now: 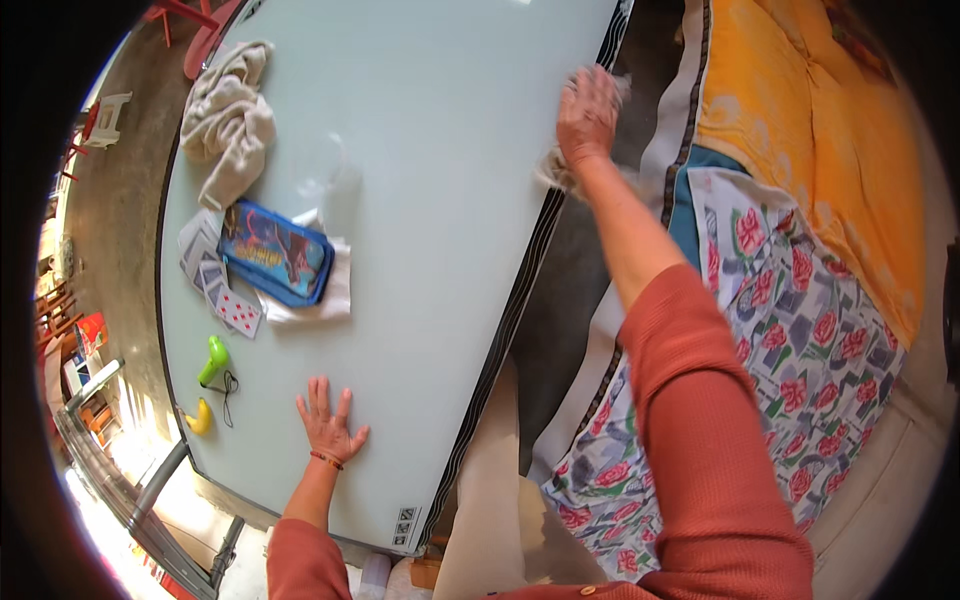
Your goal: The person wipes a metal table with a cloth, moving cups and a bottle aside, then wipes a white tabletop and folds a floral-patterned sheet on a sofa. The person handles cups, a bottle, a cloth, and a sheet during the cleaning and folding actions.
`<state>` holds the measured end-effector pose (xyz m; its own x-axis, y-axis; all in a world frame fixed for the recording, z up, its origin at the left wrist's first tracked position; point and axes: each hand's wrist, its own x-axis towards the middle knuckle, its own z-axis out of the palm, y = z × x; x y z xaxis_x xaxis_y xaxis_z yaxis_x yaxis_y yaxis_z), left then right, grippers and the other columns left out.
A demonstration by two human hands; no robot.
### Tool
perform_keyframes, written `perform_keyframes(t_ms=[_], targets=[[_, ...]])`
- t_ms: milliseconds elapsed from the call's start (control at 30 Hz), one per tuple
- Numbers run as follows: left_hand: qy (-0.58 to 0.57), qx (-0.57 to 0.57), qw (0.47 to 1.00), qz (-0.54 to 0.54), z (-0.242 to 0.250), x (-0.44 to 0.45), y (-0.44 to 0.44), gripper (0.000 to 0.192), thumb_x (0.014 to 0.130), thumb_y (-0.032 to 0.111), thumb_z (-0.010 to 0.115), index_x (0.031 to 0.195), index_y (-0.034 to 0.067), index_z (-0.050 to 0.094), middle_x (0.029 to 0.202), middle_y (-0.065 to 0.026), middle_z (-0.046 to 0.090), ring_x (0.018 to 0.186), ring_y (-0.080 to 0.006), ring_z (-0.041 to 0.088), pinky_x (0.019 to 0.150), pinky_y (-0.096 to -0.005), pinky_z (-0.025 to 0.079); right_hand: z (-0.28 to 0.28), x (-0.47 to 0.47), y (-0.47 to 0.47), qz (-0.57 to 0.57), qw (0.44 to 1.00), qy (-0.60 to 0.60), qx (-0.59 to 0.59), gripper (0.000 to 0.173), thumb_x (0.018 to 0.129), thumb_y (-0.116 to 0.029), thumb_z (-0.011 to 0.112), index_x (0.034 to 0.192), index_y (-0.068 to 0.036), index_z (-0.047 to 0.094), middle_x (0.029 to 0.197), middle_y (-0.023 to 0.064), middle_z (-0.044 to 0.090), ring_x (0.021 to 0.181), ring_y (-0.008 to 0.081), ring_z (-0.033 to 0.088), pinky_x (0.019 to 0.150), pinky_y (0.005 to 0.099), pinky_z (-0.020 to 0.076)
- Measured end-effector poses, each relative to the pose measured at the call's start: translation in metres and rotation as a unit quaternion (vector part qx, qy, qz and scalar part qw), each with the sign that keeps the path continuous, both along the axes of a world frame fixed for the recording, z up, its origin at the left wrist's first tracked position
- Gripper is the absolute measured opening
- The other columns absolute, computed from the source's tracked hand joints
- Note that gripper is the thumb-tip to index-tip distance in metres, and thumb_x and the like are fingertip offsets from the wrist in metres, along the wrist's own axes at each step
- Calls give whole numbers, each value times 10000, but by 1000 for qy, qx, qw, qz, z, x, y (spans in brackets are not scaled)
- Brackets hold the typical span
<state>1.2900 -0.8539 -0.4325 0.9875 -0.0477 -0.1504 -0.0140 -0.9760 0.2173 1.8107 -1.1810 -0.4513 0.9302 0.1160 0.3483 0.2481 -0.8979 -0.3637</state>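
Note:
My right hand [589, 112] is at the long edge of a pale glass-topped table [450, 187], slightly blurred. Its palm faces down over a light rag [555, 169], which shows below the wrist and past the fingertips. My left hand [330, 427] rests on the glass near the table's near end, fingers spread and nothing in it. A beaded bracelet circles that wrist. Left of it are a banana [199, 417] and a green handheld device [214, 360] with a black wrist cord [229, 397].
Along the table's left side lie a crumpled beige cloth [232, 120], a blue pencil case [277, 251] on white paper [337, 292], and playing cards [236, 309]. On the right is a seat with floral fabric [802, 352] and an orange cover [810, 150]. A white stool [111, 120] stands beyond the table.

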Motion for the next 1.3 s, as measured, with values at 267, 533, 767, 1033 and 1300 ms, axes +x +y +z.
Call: perform_keyframes(t_ms=[267, 533, 767, 1033, 1300], targets=[[160, -46, 984, 66, 52, 20, -35, 779, 721, 412, 689, 1414, 219, 390, 1527, -199, 219, 1415, -387, 209, 1058, -647, 151, 4, -331, 38, -145, 806, 413, 398, 766, 893, -364, 603, 1445, 20, 235, 1417, 255, 405, 1289, 392, 425, 1047, 428, 345], [-69, -183, 979, -52, 66, 377, -164, 587, 797, 252, 662, 1338, 121, 474, 1475, -193, 329, 1377, -374, 302, 1023, -585, 264, -2, 16, 10, -185, 868, 293, 357, 739, 865, -437, 624, 1351, 56, 365, 1146, 325, 578, 1079, 456, 556, 928, 465, 438], [-86, -60, 947, 304, 24, 618, -138, 594, 948, 383, 482, 1463, 163, 282, 1555, -110, 164, 1448, -297, 122, 1087, -612, 161, 0, 72, 16, -97, 898, 179, 389, 727, 881, -239, 625, 1450, 7, 246, 1415, 274, 397, 1309, 394, 404, 1065, 394, 333], [-65, 75, 943, 319, -4, 638, -135, 654, 931, 453, 449, 1487, 181, 237, 1578, -94, 99, 1458, -286, 78, 1089, -619, 131, 13, 198, -8, -146, 881, 249, 376, 800, 854, -239, 674, 1467, -13, 212, 1372, 281, 442, 1250, 412, 459, 1014, 389, 381], [-43, 42, 943, 328, 1, 629, -130, 652, 907, 391, 479, 1472, 140, 273, 1567, -139, 134, 1453, -329, 98, 1059, -639, 146, 64, 293, 6, 315, 923, 142, 170, 515, 884, -260, 603, 1322, -24, 471, 1410, 175, 433, 1316, 337, 402, 1051, 432, 356]])
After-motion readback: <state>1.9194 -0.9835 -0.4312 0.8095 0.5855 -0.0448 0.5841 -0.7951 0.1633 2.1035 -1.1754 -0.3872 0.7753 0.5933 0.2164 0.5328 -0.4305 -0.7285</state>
